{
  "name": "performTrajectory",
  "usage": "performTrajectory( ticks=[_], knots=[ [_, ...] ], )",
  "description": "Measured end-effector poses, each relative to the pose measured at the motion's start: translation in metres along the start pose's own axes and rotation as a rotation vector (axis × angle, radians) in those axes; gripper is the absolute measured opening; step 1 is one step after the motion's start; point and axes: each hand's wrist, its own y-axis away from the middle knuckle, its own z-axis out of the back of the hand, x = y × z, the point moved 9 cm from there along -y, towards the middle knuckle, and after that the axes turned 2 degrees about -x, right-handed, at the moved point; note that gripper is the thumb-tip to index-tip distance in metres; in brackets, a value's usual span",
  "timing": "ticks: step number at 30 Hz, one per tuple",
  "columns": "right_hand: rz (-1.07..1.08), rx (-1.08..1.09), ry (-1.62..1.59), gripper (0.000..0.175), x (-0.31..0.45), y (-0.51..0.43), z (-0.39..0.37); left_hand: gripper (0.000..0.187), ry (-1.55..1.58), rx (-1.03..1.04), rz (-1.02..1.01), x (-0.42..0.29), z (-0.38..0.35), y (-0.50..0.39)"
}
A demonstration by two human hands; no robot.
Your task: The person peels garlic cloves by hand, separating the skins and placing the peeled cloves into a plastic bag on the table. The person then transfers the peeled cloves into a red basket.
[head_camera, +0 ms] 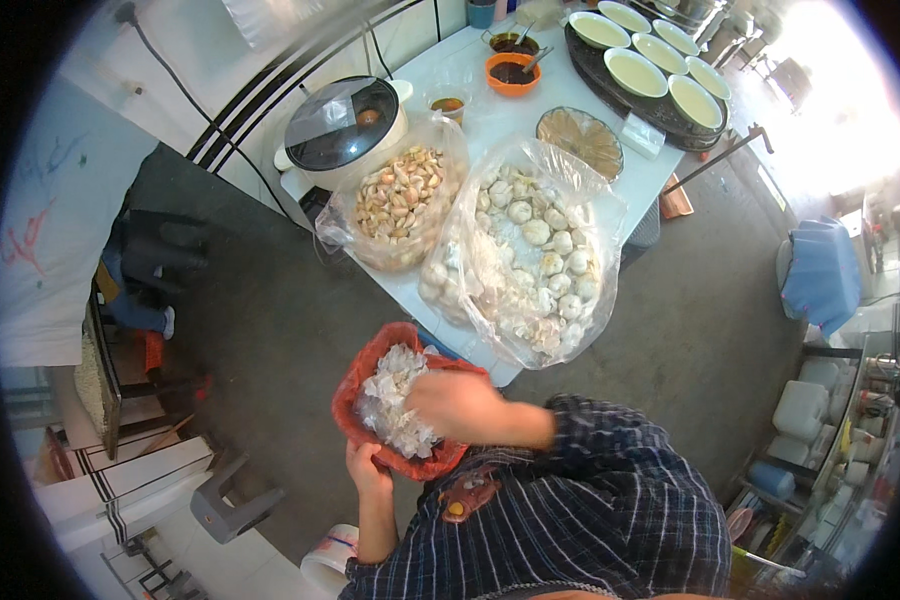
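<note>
A container lined with a red plastic bag (pixel 348 394) is in front of me, piled with white garlic skins (pixel 401 390). My left hand (pixel 367 466) grips its near left rim. Over the skins is my right hand (pixel 453 405), blurred, its fingers hiding part of the pile; whether it holds anything I cannot tell. Just beyond, on the table corner, stands a clear plastic bag (pixel 607 247) of whole garlic bulbs (pixel 536 232) with loose skins (pixel 502 289). To its left, another clear plastic bag (pixel 330 225) holds separated garlic cloves (pixel 405 187).
Behind the bags on the white table (pixel 487 120) are a lidded cooker (pixel 345 124), an orange bowl (pixel 513 79) of dark sauce and a glass dish (pixel 581 142). Shallow bowls (pixel 635 73) stand on a dark round tray (pixel 592 75). A grey stool (pixel 232 499) sits left, loaded shelves (pixel 799 409) right.
</note>
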Motion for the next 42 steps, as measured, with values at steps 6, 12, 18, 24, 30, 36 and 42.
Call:
performTrajectory(
  ticks=[6,12,18,24,30,36,42],
  knots=[
    [-0.755,-0.215,0.156,0.030,-0.191,0.089,0.122,0.047,0.018,-0.060,0.000,0.002,0.013,0.000],
    [-0.434,-0.074,0.412,0.065,-0.219,0.079,0.078,0.041,-0.020,-0.066,0.007,0.004,0.014,0.003],
    [-0.712,0.088,0.531,0.046,-0.271,0.062,0.069,0.039,0.008,-0.077,-0.005,0.006,0.017,0.006],
    [-0.705,-0.276,0.274,0.035,-0.308,0.051,0.103,0.040,0.024,-0.113,-0.002,0.010,0.029,0.009],
    [-0.919,-0.597,-0.657,0.019,-0.351,0.073,0.098,0.047,0.010,-0.138,-0.005,0.012,0.037,0.008],
    [-0.763,-0.542,-1.206,0.026,-0.329,0.090,0.103,0.049,0.007,-0.104,-0.009,0.009,0.035,0.008],
    [-0.675,-0.024,0.404,0.046,-0.265,0.094,0.068,0.049,0.035,-0.117,0.013,0.011,0.033,0.008]
  ],
)
